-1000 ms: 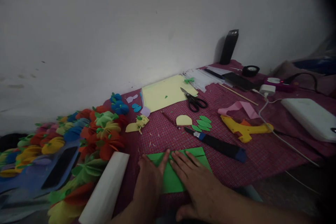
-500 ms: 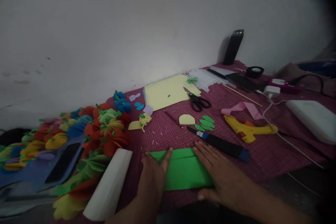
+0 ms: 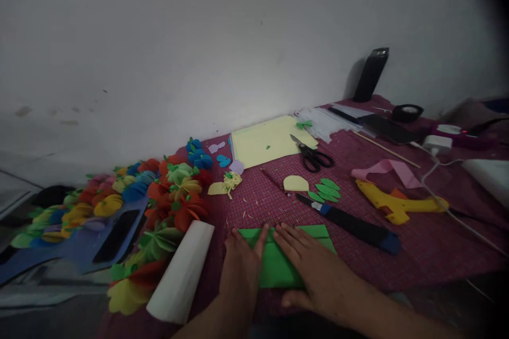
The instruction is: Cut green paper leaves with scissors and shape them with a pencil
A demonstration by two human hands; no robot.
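Observation:
A folded sheet of green paper (image 3: 278,269) lies flat on the checked cloth near the front edge. My left hand (image 3: 242,262) rests on its left end, thumb and fingers apart. Flat across the middle of the paper, my right hand (image 3: 314,267) presses with outstretched fingers and covers part of the fold line along the top. Just beyond it lie a dark-handled utility knife (image 3: 353,225), several green paper leaves (image 3: 328,189) and a pale yellow half-round piece (image 3: 296,184).
Colourful paper flowers (image 3: 159,196) crowd the left side, beside a white paper cone (image 3: 183,273). Black-handled scissors (image 3: 312,159) lie by yellow sheets (image 3: 262,143). To the right are a yellow glue gun (image 3: 400,204), a pink strip (image 3: 392,170), a black bottle (image 3: 370,77) and a white cable.
My right hand has slid left along the green paper, closer to my left hand, baring the paper's right end. The camera view has turned slightly left.

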